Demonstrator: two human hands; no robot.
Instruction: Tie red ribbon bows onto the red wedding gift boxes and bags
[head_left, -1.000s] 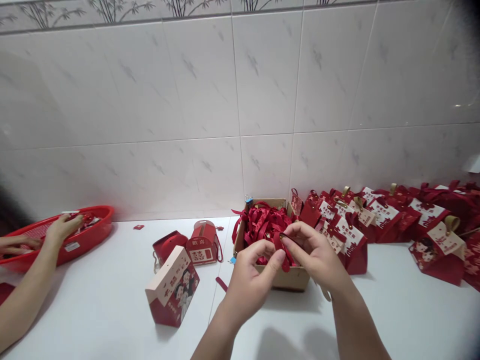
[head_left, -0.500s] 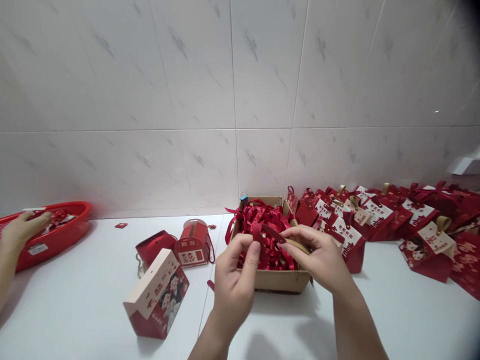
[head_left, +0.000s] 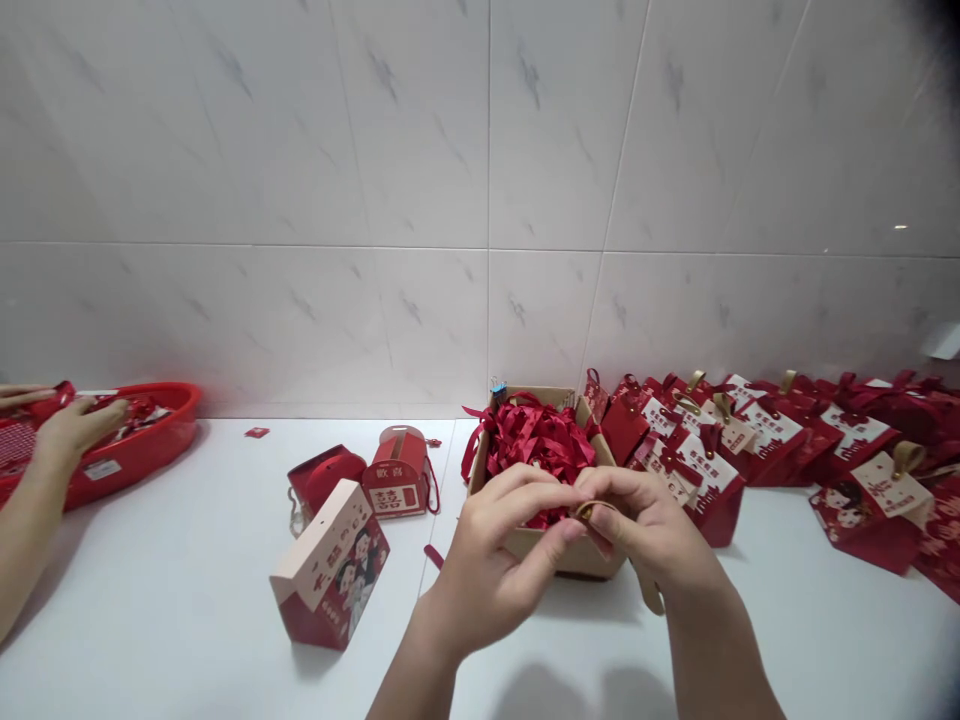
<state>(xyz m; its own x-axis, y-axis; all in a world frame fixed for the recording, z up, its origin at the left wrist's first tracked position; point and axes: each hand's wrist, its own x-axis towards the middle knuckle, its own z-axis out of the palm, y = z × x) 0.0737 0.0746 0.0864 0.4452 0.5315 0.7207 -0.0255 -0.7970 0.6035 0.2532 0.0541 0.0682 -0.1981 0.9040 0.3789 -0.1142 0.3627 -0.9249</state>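
Observation:
My left hand (head_left: 514, 555) and my right hand (head_left: 649, 525) meet in front of the cardboard box (head_left: 574, 562). Between their fingertips is a small loop of gold ribbon (head_left: 647, 590), whose tail hangs below my right palm. Both hands are closed in a pinch. The fingers partly cover the ribbon and a dark red strip beside it. Behind them, the box is heaped with red ribbons (head_left: 536, 435), and a blue binder clip (head_left: 498, 392) sits on its back left corner.
Left of the box stand a red-and-cream gift box (head_left: 330, 570), a red arched box (head_left: 397, 475) and an open red box (head_left: 326, 480). Several finished gift boxes (head_left: 712, 475) crowd the right. Another person's hands (head_left: 71, 430) are over a red plastic basket (head_left: 161, 435) at far left.
My left hand has moved right to meet my right hand, and the gold ribbon is now bent into a loop. The other person's second hand has come into view over the basket.

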